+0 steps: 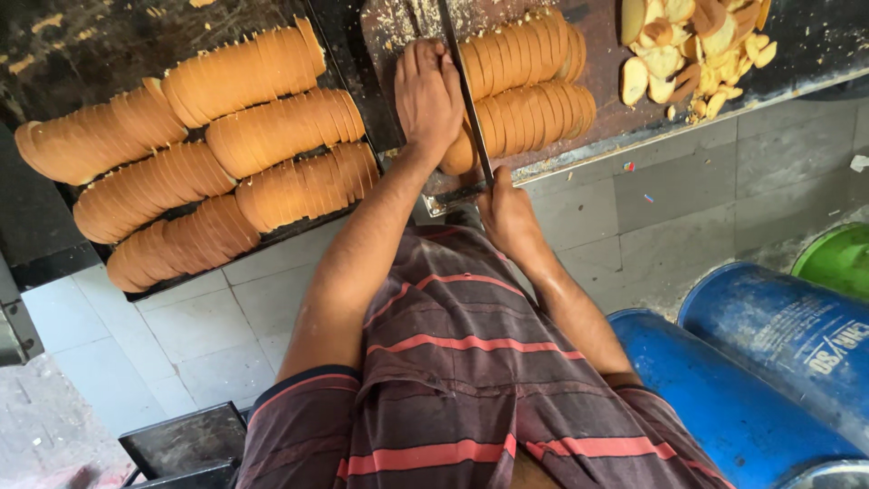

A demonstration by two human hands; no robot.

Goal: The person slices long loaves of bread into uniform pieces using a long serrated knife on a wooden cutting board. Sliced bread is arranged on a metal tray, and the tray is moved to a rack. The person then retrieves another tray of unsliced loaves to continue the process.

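Nearest to me, my right hand (pixel 507 215) is clenched round the handle of a long knife (pixel 469 91), at the near edge of the dark cutting board (pixel 606 113). From there the blade runs away from me across the board. My left hand (pixel 427 95) lies flat, palm down and fingers stretched out, just left of the blade, pressing on the unsliced end of a bread loaf (pixel 520 113). Right of the blade, that loaf and a second one behind it stand in close upright slices on the board. Farther right along the board, at its far corner, lies a loose heap of pale cut pieces (pixel 692 59). Left of the board, a black tray (pixel 36 208) holds several rows of sliced loaves (pixel 226 145). Below the board's right end stand two blue drums (pixel 769 362).
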